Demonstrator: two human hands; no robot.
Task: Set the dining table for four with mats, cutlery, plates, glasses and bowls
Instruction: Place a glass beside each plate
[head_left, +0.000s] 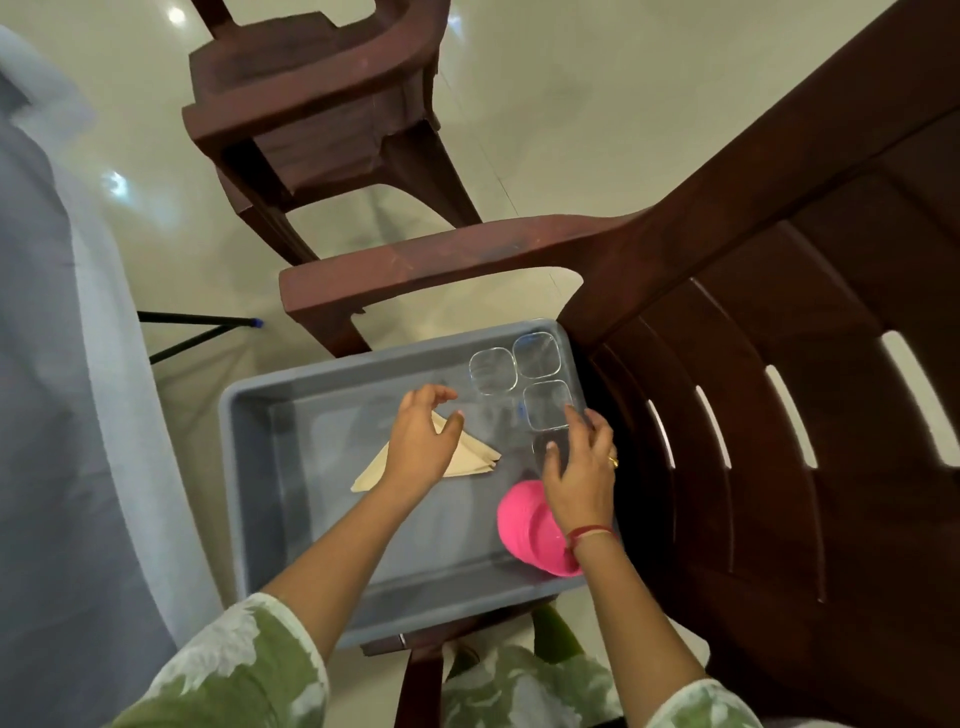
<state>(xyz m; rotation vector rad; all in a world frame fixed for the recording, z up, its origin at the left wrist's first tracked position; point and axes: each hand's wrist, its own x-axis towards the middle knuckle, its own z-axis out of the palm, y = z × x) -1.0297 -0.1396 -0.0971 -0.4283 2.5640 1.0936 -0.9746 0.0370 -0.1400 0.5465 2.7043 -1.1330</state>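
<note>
Grey tub (227, 467) is set on the seat of a brown chair (779, 389); the dining table is not in view.

3 square glass bowls (536, 354) are clustered in the tub's far right corner, close together, the cluster running along the right wall. A 4th glass bowl (545, 448) is placed just nearer along that wall, directly under the right hand (576, 467). The bowls are squarish, so no long axis needs to be allowed for. All 4 are reached most easily by the right hand; the left would have to be taken across the tub.

Right hand: fingers and thumb are curled round the 4th glass bowl from above. The grip appears closed on its rim, though clear glass and blur make contact hard to confirm.

Left hand (421, 441): held over the folded napkins (475, 456) at the tub's middle, fingers loosely curled, nothing gripped. Whether the napkins are touched cannot be told.

Pink bowl (530, 530) is seen by the right wall towards the near corner, partly under the right wrist.

Judged step: glass bowls are being lifted out for the table.
</note>
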